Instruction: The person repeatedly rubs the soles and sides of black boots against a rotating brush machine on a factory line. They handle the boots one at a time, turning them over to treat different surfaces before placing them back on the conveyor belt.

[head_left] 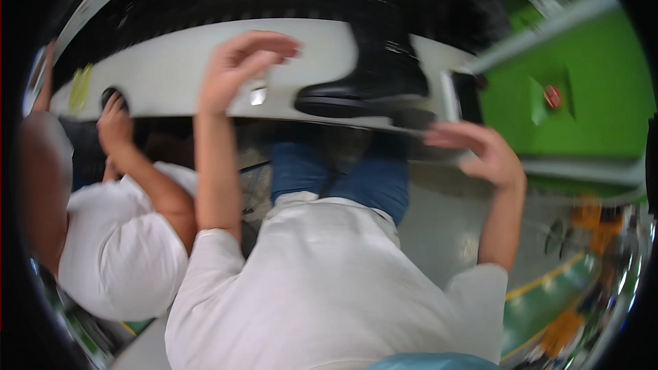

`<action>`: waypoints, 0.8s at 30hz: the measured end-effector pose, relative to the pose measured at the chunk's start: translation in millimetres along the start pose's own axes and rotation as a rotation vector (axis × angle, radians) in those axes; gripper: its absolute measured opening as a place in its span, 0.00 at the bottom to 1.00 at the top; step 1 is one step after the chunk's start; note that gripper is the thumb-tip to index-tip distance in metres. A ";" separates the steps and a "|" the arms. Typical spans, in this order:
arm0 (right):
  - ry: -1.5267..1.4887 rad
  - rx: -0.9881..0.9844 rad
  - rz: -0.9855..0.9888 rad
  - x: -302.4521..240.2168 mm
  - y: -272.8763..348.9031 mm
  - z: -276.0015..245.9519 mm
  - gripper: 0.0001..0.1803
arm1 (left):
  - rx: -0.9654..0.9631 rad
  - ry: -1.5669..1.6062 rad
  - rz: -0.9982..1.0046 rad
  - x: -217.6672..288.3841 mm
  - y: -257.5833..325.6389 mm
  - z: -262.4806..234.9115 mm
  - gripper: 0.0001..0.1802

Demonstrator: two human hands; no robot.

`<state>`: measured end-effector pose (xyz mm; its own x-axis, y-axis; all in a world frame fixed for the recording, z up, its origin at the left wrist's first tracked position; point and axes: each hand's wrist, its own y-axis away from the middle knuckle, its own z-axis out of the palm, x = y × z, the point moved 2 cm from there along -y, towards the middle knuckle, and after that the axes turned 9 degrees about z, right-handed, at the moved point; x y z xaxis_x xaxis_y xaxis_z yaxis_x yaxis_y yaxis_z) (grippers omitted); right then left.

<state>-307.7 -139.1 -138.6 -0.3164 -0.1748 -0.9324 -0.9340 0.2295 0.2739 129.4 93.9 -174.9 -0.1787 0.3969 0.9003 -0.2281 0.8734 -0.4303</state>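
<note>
A black boot (370,72) stands on the white worktop (178,62) with its toe to the left. To the left of the boot, my left hand (240,62) is raised, its fingers bent and the thumb apart, with nothing visible between them. Just below that hand shows a small shiny whitish thing (258,94), too blurred to name. My right hand (483,151) hovers at the right by the table's front edge, fingers stretched leftward and thumb apart. Near its fingertips is a blurred dark grey flat thing (412,118), close beside the boot's heel; whether the fingers touch it I cannot tell.
At the right stands a green machine panel (582,89) with a red button (552,97). A dark tray-like thing with a white edge (466,99) lies beside it. On the left, another person in a white shirt (123,260) holds a small black thing (114,99). Yellow strips (80,88) lie beyond.
</note>
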 end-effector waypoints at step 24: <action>0.303 -0.420 -0.763 -200.7 -139.4 213.5 0.17 | -0.457 0.967 -0.594 -0.3 54.5 247.9 0.38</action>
<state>-78.5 68.4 -40.0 0.4352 -0.3925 -0.8102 -0.8722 -0.4069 -0.2714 -120.3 71.4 -214.8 0.6684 -0.2209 0.7102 0.3600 0.9317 -0.0490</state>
